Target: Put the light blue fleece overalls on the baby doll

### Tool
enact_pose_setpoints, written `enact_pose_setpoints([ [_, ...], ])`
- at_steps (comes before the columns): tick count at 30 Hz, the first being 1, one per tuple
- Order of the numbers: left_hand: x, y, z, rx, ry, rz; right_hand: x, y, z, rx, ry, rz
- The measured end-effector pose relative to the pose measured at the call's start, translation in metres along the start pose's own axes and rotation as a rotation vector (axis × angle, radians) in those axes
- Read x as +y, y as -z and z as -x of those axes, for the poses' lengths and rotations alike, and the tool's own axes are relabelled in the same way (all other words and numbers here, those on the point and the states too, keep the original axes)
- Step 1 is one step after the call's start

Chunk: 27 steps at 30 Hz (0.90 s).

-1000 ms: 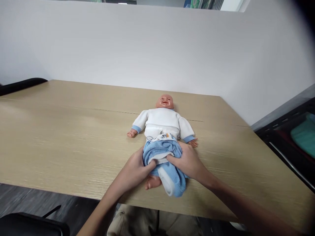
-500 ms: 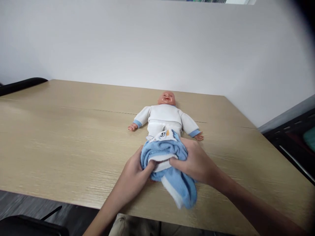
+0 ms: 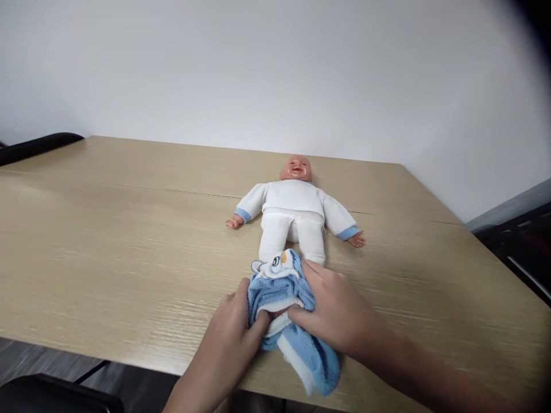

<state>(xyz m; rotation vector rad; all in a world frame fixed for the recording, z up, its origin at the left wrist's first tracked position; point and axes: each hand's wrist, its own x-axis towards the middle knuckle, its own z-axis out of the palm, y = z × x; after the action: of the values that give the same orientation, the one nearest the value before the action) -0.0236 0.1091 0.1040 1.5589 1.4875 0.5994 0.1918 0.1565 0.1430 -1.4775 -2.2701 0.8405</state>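
Observation:
A baby doll (image 3: pixel 293 198) in a white top and white trousers with blue cuffs lies on its back, head toward the wall. My left hand (image 3: pixel 235 330) grips the left side of a bunched blue fleece garment (image 3: pixel 279 295), with the thumb inside its white-edged opening. On the other side, my right hand (image 3: pixel 329 304) is closed round the same garment, its thumb also in the opening. A white animal face with an eye and an orange beak shows at the top. One blue part hangs down toward me. The garment hides the doll's feet.
The wooden table (image 3: pixel 129 258) reaches back to a pale wall (image 3: pixel 258 74). A black chair (image 3: pixel 55 396) stands at the lower left, and a dark rack-like object (image 3: pixel 516 229) is beyond the right edge.
Both hands have drawn the garment toward me, down from the doll's thighs, so more of its white legs shows. The view has shifted slightly.

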Motion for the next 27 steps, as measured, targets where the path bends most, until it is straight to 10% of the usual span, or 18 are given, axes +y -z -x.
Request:
enact_pose_setpoints([
  [7, -0.012, -0.019, 0.004, 0.077, -0.051, 0.004, 0.003, -0.010, 0.010, -0.083, 0.025, 0.157],
  [21, -0.010, -0.032, -0.006, 0.383, -0.145, 0.493, 0.012, -0.012, 0.006, 0.047, 0.050, -0.307],
  [27, -0.008, -0.015, -0.020, 0.239, -0.203, 0.392, 0.023, -0.009, -0.009, 0.153, 0.160, -0.392],
])
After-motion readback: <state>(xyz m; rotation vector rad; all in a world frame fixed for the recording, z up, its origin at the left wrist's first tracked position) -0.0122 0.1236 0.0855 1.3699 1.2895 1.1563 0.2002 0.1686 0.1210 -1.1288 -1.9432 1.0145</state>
